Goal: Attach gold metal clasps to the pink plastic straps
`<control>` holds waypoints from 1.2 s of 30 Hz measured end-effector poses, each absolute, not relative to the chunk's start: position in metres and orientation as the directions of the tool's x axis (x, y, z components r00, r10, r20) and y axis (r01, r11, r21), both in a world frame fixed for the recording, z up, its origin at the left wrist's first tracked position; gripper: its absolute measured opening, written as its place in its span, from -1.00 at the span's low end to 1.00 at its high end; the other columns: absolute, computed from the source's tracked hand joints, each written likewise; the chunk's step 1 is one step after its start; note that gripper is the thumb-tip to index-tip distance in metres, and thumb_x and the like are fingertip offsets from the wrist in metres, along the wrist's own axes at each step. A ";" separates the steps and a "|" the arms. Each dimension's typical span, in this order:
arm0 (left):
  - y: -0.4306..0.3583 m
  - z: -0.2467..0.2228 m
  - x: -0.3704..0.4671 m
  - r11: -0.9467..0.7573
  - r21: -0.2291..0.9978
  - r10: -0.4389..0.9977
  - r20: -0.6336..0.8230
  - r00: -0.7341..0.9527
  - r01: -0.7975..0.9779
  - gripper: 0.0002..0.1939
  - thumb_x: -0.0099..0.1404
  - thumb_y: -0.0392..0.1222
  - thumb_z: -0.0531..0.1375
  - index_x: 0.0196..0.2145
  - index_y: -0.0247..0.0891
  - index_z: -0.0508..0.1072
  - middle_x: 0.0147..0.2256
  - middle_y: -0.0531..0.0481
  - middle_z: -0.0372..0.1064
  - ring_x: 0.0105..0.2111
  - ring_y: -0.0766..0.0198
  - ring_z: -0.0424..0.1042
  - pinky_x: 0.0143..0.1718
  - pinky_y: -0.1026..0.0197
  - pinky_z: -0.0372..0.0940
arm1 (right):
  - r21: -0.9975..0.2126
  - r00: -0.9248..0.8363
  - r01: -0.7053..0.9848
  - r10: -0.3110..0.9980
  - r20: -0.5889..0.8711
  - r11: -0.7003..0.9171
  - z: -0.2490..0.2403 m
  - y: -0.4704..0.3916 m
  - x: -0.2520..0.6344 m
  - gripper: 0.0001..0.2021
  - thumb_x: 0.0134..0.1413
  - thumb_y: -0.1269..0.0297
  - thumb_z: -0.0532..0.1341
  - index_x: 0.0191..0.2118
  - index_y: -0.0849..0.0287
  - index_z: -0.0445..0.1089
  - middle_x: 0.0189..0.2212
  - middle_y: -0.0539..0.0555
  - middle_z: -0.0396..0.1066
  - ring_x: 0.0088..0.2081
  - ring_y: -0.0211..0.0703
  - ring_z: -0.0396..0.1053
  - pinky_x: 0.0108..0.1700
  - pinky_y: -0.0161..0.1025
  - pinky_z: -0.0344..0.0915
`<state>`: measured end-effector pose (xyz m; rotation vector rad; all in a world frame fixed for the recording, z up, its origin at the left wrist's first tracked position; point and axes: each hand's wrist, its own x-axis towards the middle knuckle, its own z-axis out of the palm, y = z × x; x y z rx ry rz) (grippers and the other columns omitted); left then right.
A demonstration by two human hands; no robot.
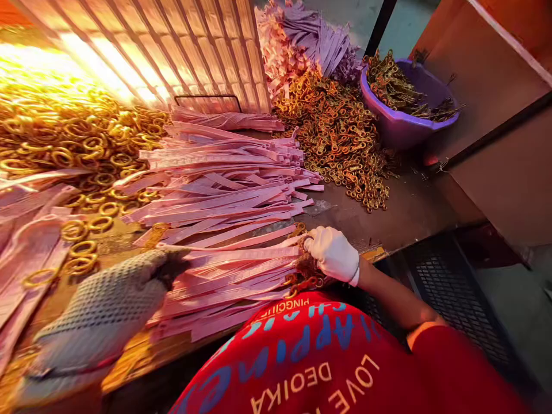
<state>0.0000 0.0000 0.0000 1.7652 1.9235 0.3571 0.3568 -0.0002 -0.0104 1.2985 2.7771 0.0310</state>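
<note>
My left hand (116, 305), in a grey dotted glove, is closed with its fingertips at the left end of a pink strap (254, 252); its exact grip is partly hidden. My right hand (331, 253), in a white glove, pinches the strap's other end, where brass-coloured metal hooks (307, 282) cluster beneath the fingers. Between the hands the strap runs nearly straight. More pink straps (215, 293) lie side by side under it, against the red shirt. Behind them sits a larger heap of loose pink straps (224, 190).
Brass rings (86, 138) are heaped at left, below a bright ribbed panel (198, 52). Small metal swivel hooks (340, 132) form a pile at right. A purple basin (401, 123) holds more metal pieces. Lilac straps (319, 37) lie at the back; a black mesh surface (448, 299) is lower right.
</note>
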 end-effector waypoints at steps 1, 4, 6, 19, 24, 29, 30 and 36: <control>-0.005 0.003 0.005 0.165 0.491 0.985 -0.129 -0.116 0.855 -0.50 0.10 0.04 0.05 -0.18 -0.24 0.64 -0.23 -0.20 0.61 -0.22 -0.13 0.55 -0.19 0.01 0.33 | -0.018 -0.615 0.789 0.789 0.006 0.615 -0.009 0.011 0.368 -0.81 0.32 0.36 0.18 -0.05 0.20 0.51 -0.13 0.18 0.49 -0.17 0.01 0.38 -0.21 -0.17 0.25; -0.015 0.012 0.027 0.282 0.663 0.956 -0.132 -0.262 0.694 -0.62 0.18 0.06 0.17 -0.19 -0.19 0.61 -0.44 -0.04 0.49 -0.45 0.10 0.43 -0.42 0.17 0.25 | -0.111 -0.415 0.896 0.900 0.135 0.430 -0.006 0.053 0.404 -0.70 0.37 0.24 0.19 0.12 0.21 0.45 0.04 0.24 0.46 0.02 0.05 0.37 -0.01 -0.17 0.26; -0.016 0.015 0.050 0.339 0.896 0.929 -0.270 -0.255 0.287 -0.74 0.24 0.00 0.25 -0.21 -0.19 0.56 -0.55 0.11 0.32 -0.61 0.33 0.21 -0.57 0.32 0.09 | -0.042 -0.130 0.989 0.977 0.170 0.139 -0.005 0.089 0.427 -0.72 0.39 0.30 0.11 0.04 0.29 0.48 -0.07 0.31 0.49 -0.02 0.10 0.39 -0.01 -0.13 0.24; 0.002 0.006 0.132 0.570 0.356 0.753 -0.587 0.297 -0.740 -0.68 0.27 -0.57 0.12 -0.08 -0.49 0.55 -0.35 -0.14 0.44 -0.49 0.33 0.44 -0.54 0.38 0.38 | 0.047 0.233 0.968 0.956 0.180 -0.245 -0.021 0.137 0.435 -0.67 0.12 0.60 0.09 -0.02 0.42 0.43 0.00 0.50 0.40 -0.04 0.23 0.44 -0.10 -0.04 0.34; 0.005 -0.001 0.125 0.545 0.317 0.775 -0.545 0.321 -0.776 -0.71 0.20 -0.59 0.18 -0.15 -0.44 0.54 -0.38 -0.07 0.39 -0.50 0.41 0.40 -0.60 0.49 0.27 | -0.406 -0.136 0.882 0.955 0.264 0.238 -0.019 0.077 0.407 -0.70 0.28 0.45 0.02 0.00 0.23 0.43 -0.12 0.26 0.52 -0.05 0.06 0.48 0.05 -0.04 0.40; -0.004 0.003 0.108 0.524 0.611 0.851 -0.407 0.331 -0.593 -0.92 0.32 -0.25 0.29 -0.28 -0.33 0.55 -0.50 0.07 0.31 -0.67 0.51 0.09 -0.74 0.49 -0.05 | -0.614 -0.424 0.586 0.846 0.324 0.528 -0.008 0.015 0.372 -0.62 0.28 0.42 0.09 0.17 0.09 0.36 -0.12 0.13 0.56 -0.16 -0.09 0.54 -0.07 -0.17 0.47; -0.009 0.003 0.106 0.444 0.784 0.891 -0.335 0.306 -0.433 -0.88 0.32 -0.19 0.30 -0.29 -0.31 0.58 -0.50 0.05 0.35 -0.64 0.48 0.15 -0.69 0.46 0.05 | -0.596 -0.449 0.570 0.822 0.349 0.565 -0.005 0.007 0.368 -0.57 0.25 0.44 0.12 0.20 0.08 0.34 -0.11 0.13 0.56 -0.15 -0.07 0.54 -0.07 -0.15 0.48; -0.024 -0.015 0.122 -0.267 0.759 0.896 -0.031 0.442 0.594 -0.72 0.36 -0.19 0.24 0.00 -0.21 0.61 -0.15 -0.15 0.60 -0.15 0.05 0.55 -0.07 0.06 0.40 | -0.545 -0.441 0.574 0.792 0.423 0.611 -0.007 -0.012 0.355 -0.43 0.14 0.51 0.14 0.27 0.05 0.30 -0.08 0.15 0.54 -0.07 0.04 0.53 -0.02 -0.06 0.50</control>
